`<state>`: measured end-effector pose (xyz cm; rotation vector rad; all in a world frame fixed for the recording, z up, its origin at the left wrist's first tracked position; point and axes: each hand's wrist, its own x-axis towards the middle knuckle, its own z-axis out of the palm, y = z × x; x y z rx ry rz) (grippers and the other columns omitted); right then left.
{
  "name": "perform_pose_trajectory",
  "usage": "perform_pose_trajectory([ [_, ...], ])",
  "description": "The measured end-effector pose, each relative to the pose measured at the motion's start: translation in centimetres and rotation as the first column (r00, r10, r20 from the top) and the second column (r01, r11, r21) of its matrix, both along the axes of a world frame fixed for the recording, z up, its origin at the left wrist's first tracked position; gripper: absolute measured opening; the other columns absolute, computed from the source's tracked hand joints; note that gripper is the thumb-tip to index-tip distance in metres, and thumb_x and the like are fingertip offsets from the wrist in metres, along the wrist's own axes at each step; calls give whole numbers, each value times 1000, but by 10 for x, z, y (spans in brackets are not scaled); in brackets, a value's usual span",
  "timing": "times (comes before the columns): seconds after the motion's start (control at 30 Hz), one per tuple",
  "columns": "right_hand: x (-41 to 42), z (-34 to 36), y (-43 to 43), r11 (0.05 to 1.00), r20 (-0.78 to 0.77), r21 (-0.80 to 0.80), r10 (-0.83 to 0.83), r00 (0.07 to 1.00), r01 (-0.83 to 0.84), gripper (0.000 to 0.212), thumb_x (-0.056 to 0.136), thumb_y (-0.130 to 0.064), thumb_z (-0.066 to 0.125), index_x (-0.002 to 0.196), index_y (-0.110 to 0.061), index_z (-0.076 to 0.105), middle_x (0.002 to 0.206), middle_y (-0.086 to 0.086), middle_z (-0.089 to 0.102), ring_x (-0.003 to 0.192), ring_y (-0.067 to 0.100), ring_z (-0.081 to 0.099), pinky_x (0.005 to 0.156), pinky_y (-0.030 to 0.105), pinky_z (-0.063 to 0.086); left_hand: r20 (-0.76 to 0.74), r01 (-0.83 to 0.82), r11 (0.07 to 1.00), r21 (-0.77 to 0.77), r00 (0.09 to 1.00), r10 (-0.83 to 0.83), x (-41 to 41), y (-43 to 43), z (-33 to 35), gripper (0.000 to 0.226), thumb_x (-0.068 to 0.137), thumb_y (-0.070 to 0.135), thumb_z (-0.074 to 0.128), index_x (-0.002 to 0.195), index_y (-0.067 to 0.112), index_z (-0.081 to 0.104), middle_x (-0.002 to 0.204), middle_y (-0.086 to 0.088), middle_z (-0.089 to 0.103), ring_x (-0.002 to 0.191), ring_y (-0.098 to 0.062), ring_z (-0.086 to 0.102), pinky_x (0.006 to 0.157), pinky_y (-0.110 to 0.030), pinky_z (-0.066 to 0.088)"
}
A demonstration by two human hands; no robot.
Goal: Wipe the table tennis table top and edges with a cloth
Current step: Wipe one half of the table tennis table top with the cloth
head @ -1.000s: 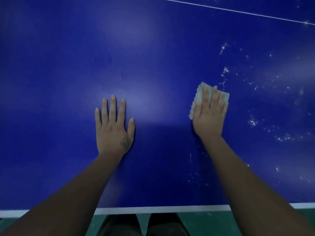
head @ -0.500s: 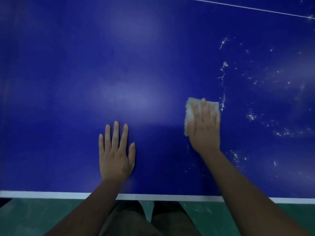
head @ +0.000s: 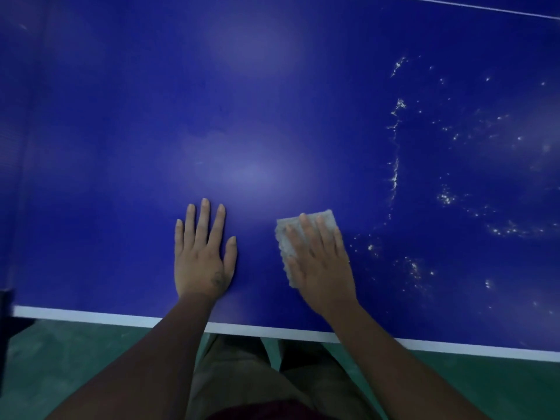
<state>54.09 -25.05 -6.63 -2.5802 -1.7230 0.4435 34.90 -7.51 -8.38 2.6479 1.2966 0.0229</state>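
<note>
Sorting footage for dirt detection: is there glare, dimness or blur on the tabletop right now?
Head view: dim overall, darker toward the left border; a soft pale glare patch on the table top beyond the left hand; white specks right of the cloth read clearly; the right hand on it looks slightly soft.
</note>
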Motion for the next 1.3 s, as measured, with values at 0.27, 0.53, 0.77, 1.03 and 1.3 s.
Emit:
perform_pose_trajectory([
  [0.27,99,-5,-14,916,119,-27,-394,912,399,62,114,-39,29,171,-20,14,179,12,8,164,36,10,132,61,11,10,-8,1000,20,1000,7,1,-1,1,66,112,47,37,172,21,27,181,-6,16,168,-31,6,135,-56,13],
  [0.53,-45,1,-7,997,-24,-23,-75,997,75,78,108,-44,39,172,-21,0,179,12,-8,165,36,-10,133,59,2,6,-8,1000,19,1000,8,1,-2,2,66,112,47,37,172,21,26,181,-5,15,169,-30,5,135,-55,12],
  [0.77,35,-9,-67,995,121,-11,-95,988,97,63,113,-36,32,171,-14,18,178,18,8,165,40,4,131,64,9,7,-2,1000,2,1000,2,0,-1,1,67,112,50,32,173,23,24,182,-5,13,169,-29,2,136,-54,8],
  [1.03,9,-5,-35,884,117,58,-468,876,464,62,114,-38,21,172,-19,9,179,14,3,165,36,4,132,61,2,16,1,1000,-9,1000,-1,-3,-3,3,68,112,54,28,173,26,21,182,-4,12,168,-30,2,136,-53,5],
  [1.3,-40,-5,-93,984,37,15,-176,984,176,62,115,-43,29,172,-25,14,180,6,4,166,29,-1,133,58,9,-21,5,1000,-17,1000,-5,-3,-3,5,69,112,58,20,174,28,13,182,-2,5,168,-27,-3,136,-52,2],
])
